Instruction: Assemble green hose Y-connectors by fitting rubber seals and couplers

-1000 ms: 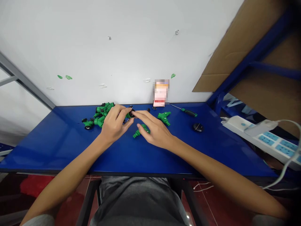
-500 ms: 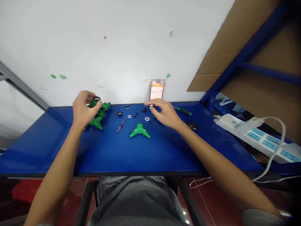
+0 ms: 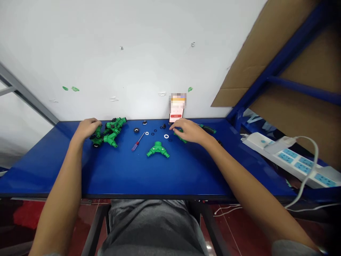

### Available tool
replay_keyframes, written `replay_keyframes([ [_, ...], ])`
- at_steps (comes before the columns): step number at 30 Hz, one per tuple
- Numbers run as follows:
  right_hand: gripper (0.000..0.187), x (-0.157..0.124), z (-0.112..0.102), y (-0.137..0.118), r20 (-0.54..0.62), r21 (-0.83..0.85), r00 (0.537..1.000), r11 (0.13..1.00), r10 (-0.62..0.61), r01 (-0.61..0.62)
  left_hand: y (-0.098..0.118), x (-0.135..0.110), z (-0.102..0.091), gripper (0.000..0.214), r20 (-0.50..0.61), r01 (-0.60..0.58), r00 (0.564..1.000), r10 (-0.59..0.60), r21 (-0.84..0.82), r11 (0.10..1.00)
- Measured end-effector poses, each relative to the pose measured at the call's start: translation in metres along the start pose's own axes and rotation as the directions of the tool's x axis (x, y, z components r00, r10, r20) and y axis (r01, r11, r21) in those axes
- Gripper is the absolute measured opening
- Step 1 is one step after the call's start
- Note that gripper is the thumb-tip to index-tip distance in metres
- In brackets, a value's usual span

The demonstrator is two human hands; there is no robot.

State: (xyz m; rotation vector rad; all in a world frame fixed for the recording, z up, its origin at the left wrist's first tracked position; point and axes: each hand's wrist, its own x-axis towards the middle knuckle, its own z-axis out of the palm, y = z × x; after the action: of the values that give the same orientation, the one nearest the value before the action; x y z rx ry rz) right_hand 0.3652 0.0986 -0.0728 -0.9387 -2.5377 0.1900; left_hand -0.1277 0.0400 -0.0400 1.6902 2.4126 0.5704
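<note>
My left hand (image 3: 86, 128) is curled over the top of a green plastic hose connector (image 3: 97, 132) at the left end of a pile of similar green connectors (image 3: 114, 129). My right hand (image 3: 188, 131) reaches across the blue table, with its fingers spread above another green connector (image 3: 180, 137), which it partly covers. Between my hands lie a green Y-shaped hose connector (image 3: 158, 149), a small red-handled screwdriver (image 3: 137, 141), a white washer (image 3: 166, 136), and several black O-rings (image 3: 153, 132).
A green-handled screwdriver (image 3: 208, 128) lies behind my right hand. A phone (image 3: 176, 115) leans against the white wall at the table's back edge. On the right are a blue shelf frame (image 3: 269, 80), brown cardboard (image 3: 247, 78), and a white power strip (image 3: 291, 160).
My left hand has dropped from above the pile to its left end, and the black ring it held is no longer visible. My right hand has moved down onto the green connector.
</note>
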Motion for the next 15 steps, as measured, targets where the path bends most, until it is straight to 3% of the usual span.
replay_keyframes([
  [4,0.032,0.000,0.000,-0.001,0.035,-0.021,0.999,1.000,0.006,-0.005,0.001,0.002,0.010,0.037,0.122,-0.031,0.992,0.024,0.062,0.998],
  [6,0.033,-0.001,0.000,-0.001,0.034,-0.027,0.999,1.000,0.007,-0.006,0.001,0.002,0.012,0.037,0.107,-0.049,0.993,0.041,0.074,0.996],
  [10,0.031,0.000,-0.001,-0.002,0.032,-0.018,0.999,1.000,0.008,-0.007,0.007,-0.005,0.009,0.038,-0.094,-0.142,0.984,0.149,0.072,0.987],
  [13,0.030,0.000,-0.006,0.000,-0.003,0.007,1.000,1.000,0.013,-0.013,0.029,-0.021,0.011,0.035,-0.322,-0.298,0.897,0.303,0.067,0.952],
  [15,0.030,0.000,-0.013,0.002,-0.034,0.013,0.999,1.000,0.021,-0.021,0.051,-0.036,0.019,0.032,-0.349,-0.419,0.846,0.404,0.035,0.907],
])
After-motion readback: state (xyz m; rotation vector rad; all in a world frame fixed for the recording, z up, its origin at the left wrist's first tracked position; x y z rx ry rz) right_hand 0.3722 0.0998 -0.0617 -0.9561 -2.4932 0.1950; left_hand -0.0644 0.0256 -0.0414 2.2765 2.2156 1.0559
